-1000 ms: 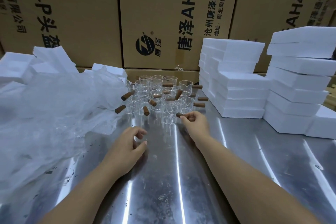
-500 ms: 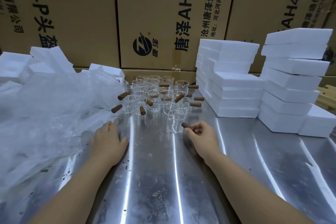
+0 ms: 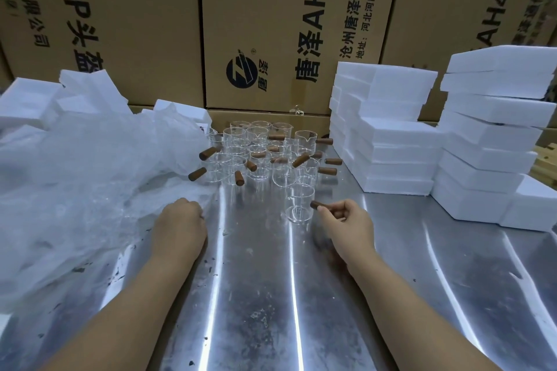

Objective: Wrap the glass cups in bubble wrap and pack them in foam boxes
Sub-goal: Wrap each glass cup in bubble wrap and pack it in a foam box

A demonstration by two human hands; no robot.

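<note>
Cartons (image 3: 271, 24) of brown printed cardboard wall off the back edge. Scuffed, shiny steel worktop (image 3: 256, 295) runs toward me as a lane between crumpled clear bubble wrap (image 3: 75, 190) heaped on the left and square white foam boxes (image 3: 391, 141) stacked on the right. Glass cups (image 3: 256, 147) with stubby wooden handles cluster at the lane's far end. One glass cup (image 3: 300, 203) sits apart, just nearer; my right grip (image 3: 346, 226) pinches its handle (image 3: 316, 205). My left grip (image 3: 179, 226) is curled at the wrap's edge; whether it holds film I cannot tell.
</note>
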